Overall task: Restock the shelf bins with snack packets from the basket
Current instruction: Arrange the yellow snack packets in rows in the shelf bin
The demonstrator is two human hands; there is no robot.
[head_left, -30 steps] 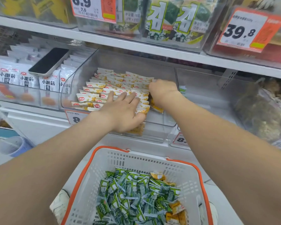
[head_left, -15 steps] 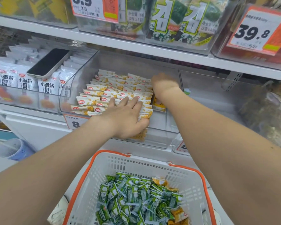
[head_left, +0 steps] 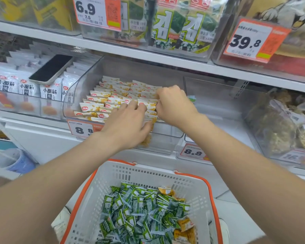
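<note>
A clear shelf bin [head_left: 74, 95] holds rows of yellow-and-white snack packets [head_left: 102, 103]. My left hand [head_left: 128, 124] lies on the front right packets with straight fingers pressing down on them. My right hand [head_left: 173, 104] is at the right end of the rows, its fingers curled onto the packets there and the fingertips hidden. Below, a white basket with an orange rim [head_left: 148, 173] holds several green packets [head_left: 139, 210] and a few orange ones [head_left: 184, 224].
A black phone [head_left: 51, 69] lies on the white packets [head_left: 26, 88] in the left bin. Right of the yellow packets is an almost empty clear bin [head_left: 218, 106], then a bin of brownish bags [head_left: 280, 124]. Seaweed packs [head_left: 180, 27] fill the upper shelf. A blue cup [head_left: 14, 161] stands at the lower left.
My right hand has come slightly forward along the right end of the rows, fingers curling onto the packets. My left hand stays pressed on the front packets.
</note>
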